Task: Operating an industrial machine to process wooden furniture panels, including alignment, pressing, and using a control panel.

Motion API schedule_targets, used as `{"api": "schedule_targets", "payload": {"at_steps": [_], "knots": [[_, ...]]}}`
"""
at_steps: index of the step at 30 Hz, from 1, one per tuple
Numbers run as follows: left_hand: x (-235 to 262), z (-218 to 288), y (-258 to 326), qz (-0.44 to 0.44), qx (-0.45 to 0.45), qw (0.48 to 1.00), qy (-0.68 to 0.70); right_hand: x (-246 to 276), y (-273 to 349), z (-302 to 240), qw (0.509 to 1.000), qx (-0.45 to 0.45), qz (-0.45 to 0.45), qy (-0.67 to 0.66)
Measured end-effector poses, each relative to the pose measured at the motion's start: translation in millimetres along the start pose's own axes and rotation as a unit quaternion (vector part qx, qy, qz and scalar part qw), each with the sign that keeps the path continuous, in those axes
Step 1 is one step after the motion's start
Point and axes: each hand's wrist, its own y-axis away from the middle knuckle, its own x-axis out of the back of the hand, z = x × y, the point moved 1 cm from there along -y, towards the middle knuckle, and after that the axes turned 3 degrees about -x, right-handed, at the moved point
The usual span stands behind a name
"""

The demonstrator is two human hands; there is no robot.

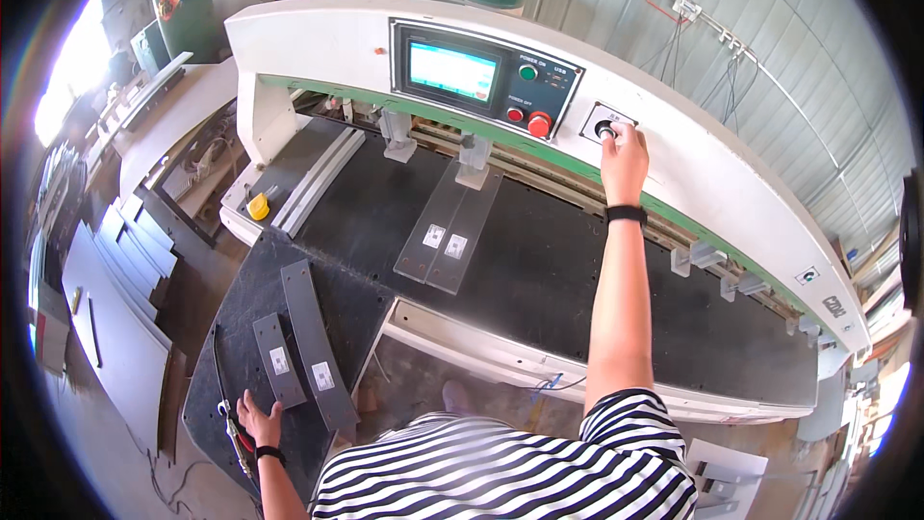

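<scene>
My right hand (624, 166) is raised to the front of a white machine (327, 43), its fingers closed round a black rotary knob (603, 126). Low on the left, my left hand (258, 422) holds nothing, its fingers apart. It is beside a short dark grey panel (270, 336) with a white label. A longer grey panel (308, 316), also labelled, lies to the right of the short one. Two labelled grey panels (438, 217) lie side by side on the black bed, their far ends by a pale clamp foot (473, 173).
A lit screen (449, 69) and a red mushroom button (539, 124) sit left of the knob. Light metal rails (322, 181) and a yellow object (258, 206) are on the bed's left end. A thin hose (218, 366) runs along the side table. Grey boards (115, 318) are stacked at left.
</scene>
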Motion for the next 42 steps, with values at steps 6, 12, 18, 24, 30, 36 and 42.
{"api": "schedule_targets", "payload": {"at_steps": [6,12,18,24,30,36,42], "knots": [[-11,-44,34,-0.110,0.112,0.987,0.021,43,76,-89,0.381,-0.385,-0.175,-0.822],[-9,-37,22,-0.089,0.100,0.988,0.071,58,109,-133,0.042,-0.328,-0.164,-0.930],[87,141,15,-0.168,-0.184,0.783,0.570,34,141,-187,0.188,-0.367,-0.201,-0.889],[121,295,48,-0.467,-0.318,0.505,0.652,15,181,-257,0.163,-0.398,-0.246,-0.869],[103,313,64,-0.536,-0.164,0.390,0.730,10,196,-267,0.065,-0.407,-0.281,-0.867],[101,315,66,-0.588,-0.108,0.382,0.705,23,198,-273,0.499,-0.314,-0.273,-0.760],[86,320,70,-0.563,-0.147,0.398,0.709,25,196,-273,0.832,-0.017,-0.258,-0.490]]}}
